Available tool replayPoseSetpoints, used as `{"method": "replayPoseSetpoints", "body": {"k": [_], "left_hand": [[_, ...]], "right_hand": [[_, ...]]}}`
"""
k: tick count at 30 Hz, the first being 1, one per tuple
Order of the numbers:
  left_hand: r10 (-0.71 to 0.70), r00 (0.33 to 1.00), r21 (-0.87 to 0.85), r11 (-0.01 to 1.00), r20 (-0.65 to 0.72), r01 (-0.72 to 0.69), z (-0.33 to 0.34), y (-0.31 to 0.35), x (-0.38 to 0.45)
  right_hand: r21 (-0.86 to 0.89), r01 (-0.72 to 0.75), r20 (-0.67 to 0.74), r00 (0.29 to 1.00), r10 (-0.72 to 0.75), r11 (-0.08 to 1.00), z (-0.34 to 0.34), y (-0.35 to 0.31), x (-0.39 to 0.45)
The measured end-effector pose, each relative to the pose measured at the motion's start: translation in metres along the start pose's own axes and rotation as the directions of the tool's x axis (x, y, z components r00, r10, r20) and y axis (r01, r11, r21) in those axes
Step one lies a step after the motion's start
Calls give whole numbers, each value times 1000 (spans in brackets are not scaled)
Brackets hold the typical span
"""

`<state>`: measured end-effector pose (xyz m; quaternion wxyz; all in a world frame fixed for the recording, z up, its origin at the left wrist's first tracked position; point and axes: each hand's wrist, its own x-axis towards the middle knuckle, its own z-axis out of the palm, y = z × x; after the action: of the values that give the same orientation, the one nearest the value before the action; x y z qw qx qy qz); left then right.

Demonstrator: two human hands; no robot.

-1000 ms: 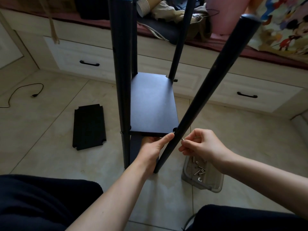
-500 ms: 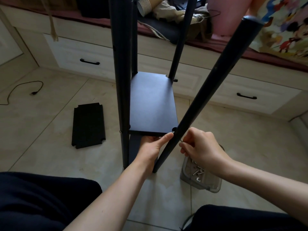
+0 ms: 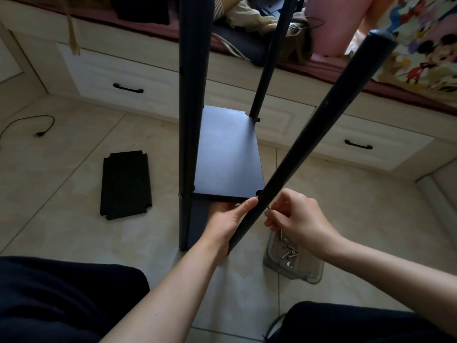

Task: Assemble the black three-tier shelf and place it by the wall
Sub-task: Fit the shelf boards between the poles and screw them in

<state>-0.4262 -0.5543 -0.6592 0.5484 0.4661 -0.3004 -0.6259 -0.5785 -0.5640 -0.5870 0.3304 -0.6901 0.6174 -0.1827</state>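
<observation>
beige tiled floor, drawers under a bed. left hand holds the shelf board; right hand pinches a screw at the pole.

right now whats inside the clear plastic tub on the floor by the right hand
The clear tub holds several loose silver screws and a small washer-like piece. The right hand covers its far end, so anything there is hidden.
</observation>
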Motion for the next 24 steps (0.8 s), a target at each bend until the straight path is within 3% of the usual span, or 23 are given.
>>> {"method": "replayPoseSetpoints", "body": {"k": [2, 4, 6, 8, 13, 24], "left_hand": [[-2, 1000, 3, 1000, 5, 2, 0, 0, 0], [-10, 1000, 17, 1000, 12, 9, 0, 1, -1], [-16, 1000, 28, 999, 8, 16, 0, 1, -2], [-11, 1000, 23, 1000, 11, 11, -1, 1, -2], [-13, 1000, 30, 999, -17, 13, -2, -2, 2], [-5, 1000, 47, 999, -7, 6, -3, -5, 5]], "right_hand": [[-7, -5, -8, 1000, 5, 1000, 0, 0, 0], [200, -156, 57, 987, 148, 967, -2, -2, 2], [455, -328, 183, 944, 274, 828, -4, -6, 1], [509, -371, 226, 928, 296, 777, -6, -6, 1], [442, -344, 207, 938, 278, 828, -5, -1, -1], [144, 5, 78, 997, -17, 990, -8, 9, 0]]}}
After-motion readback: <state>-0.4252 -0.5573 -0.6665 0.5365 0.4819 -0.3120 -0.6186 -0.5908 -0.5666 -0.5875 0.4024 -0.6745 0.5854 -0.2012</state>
